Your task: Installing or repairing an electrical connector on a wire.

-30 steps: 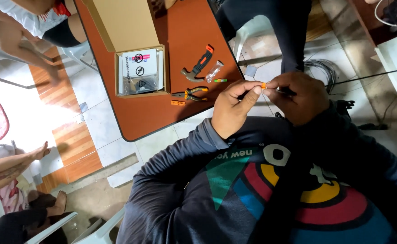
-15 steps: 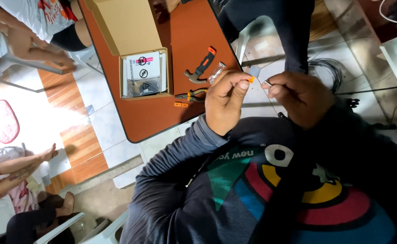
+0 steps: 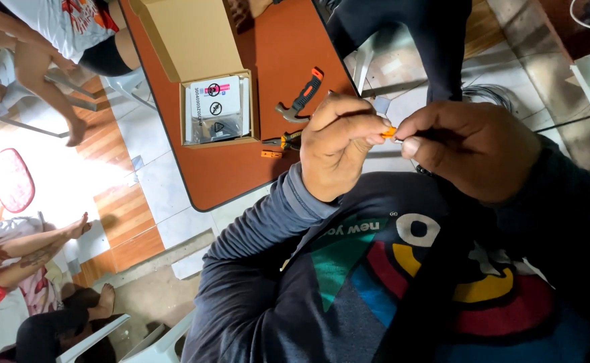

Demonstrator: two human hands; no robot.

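Orange connector [image 3: 390, 132], perhaps, between fingertips [image 3: 377, 139].

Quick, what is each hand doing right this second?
Left hand: closed, fingertips pinching the small orange plastic piece.
Right hand: closed, fingertips at the same piece's other end; a thin dark cable seems to run beneath it.
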